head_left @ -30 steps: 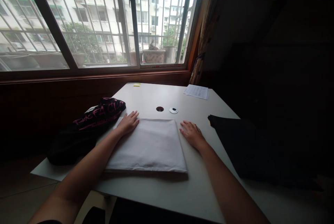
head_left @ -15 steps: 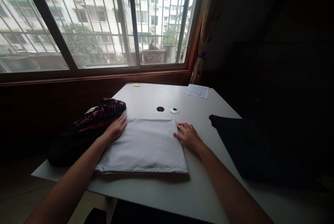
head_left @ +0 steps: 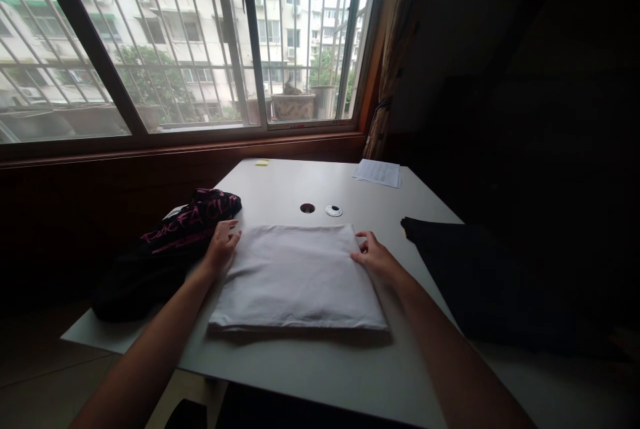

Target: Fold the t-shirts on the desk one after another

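A folded white cloth (head_left: 295,282) lies flat on the table in front of me, its near edge squared toward me. At its far left corner is my left hand (head_left: 223,245), fingers apart and slightly bent, beside the cloth's edge. My right hand (head_left: 377,257) holds the right edge near the far corner, its thumb resting on top of the fabric; the tips of some fingers are hidden. Left of my left hand lies a black garment (head_left: 165,262) with pink lettering, bunched up.
Dark folded fabric (head_left: 480,275) lies on the right side of the white table (head_left: 280,185). Farther back are a round cable hole (head_left: 307,208), a white round cover (head_left: 334,211), papers (head_left: 377,173) and a yellow note (head_left: 262,163). A barred window (head_left: 300,55) stands behind.
The folded white cloth has shifted to the right along the table. My right hand has moved right with its edge, and my left hand has lifted its fingers from flat to bent.
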Motion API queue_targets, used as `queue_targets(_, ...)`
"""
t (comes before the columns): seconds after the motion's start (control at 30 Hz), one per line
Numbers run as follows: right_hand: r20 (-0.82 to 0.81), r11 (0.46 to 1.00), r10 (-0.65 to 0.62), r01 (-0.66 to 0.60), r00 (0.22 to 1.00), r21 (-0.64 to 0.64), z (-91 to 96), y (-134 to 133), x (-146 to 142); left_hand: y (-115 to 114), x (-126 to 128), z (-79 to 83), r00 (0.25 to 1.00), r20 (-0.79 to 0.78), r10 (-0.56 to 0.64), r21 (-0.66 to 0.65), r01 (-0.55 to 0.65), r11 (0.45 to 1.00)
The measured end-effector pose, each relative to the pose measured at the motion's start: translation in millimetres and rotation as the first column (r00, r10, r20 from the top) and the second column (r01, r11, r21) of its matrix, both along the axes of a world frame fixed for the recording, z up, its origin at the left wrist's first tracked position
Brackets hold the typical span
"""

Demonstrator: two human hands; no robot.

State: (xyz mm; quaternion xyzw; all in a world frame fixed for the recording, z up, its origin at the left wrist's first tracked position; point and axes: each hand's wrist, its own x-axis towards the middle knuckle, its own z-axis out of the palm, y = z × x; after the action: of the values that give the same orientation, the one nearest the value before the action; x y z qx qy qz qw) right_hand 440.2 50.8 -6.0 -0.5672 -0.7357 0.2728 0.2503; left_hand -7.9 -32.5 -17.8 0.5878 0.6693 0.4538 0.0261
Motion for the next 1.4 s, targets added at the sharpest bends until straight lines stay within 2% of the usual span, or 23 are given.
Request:
queue_targets(0.1,0.033,0.999,-0.03,0.029,0.999,0.027,-2.3,4,12,-8,0,8.4,0.997,-0.068,0.028,-0.077,-0.033,0.996)
queue_targets(0.17,0.039,0.999,-0.017,0.016,0.999,0.033,-3.0,5,15,-13,2,14.4,0.996,-0.085,-0.009,-0.177,-0.006,0.984)
queue_targets(0.33,0.055,0.999,0.009,-0.012,0.998,0.047,-3.0,4,15,-22,8,24.4,0.997,-0.01,-0.079,-0.37,0.07,0.926)
queue_targets(0.53,0.08,0.999,0.009,-0.013,0.997,0.046,-2.8,5,16,-22,5,22.8,0.992,0.084,-0.097,-0.351,0.12,0.929)
queue_targets(0.63,0.104,0.998,0.013,-0.019,0.994,0.052,-4.0,5,15,-21,5,21.6,0.992,0.104,-0.076,-0.353,0.108,0.929)
queue_targets(0.77,0.134,0.994,-0.007,-0.008,0.991,0.111,-7.4,6,13,-20,7,21.7,0.991,0.13,-0.023,-0.354,0.068,0.933)
queue_targets(0.97,0.146,0.989,-0.004,-0.018,0.989,0.149,-11.8,6,13,-20,8,23.9,0.964,0.258,-0.057,-0.292,0.134,0.947)
queue_targets(1.1,0.147,0.968,-0.013,-0.025,0.989,0.25,-16.3,7,11,-19,8,25.4,0.976,0.206,-0.07,-0.247,0.121,0.961)
queue_targets(1.23,0.265,0.931,0.027,-0.121,0.964,0.343,-17.7,3,9,-16,7,22.9,0.978,0.188,-0.088,-0.25,0.134,0.959)
queue_targets(1.33,0.365,0.934,0.101,-0.215,0.925,0.285,-16.8,0,8,-16,7,20.5,0.971,0.234,-0.04,-0.329,0.118,0.937)
queue_targets(1.4,0.397,0.944,0.128,-0.234,0.909,0.231,-16.7,-1,9,-17,7,20.2,0.973,0.23,-0.019,-0.356,0.102,0.929)
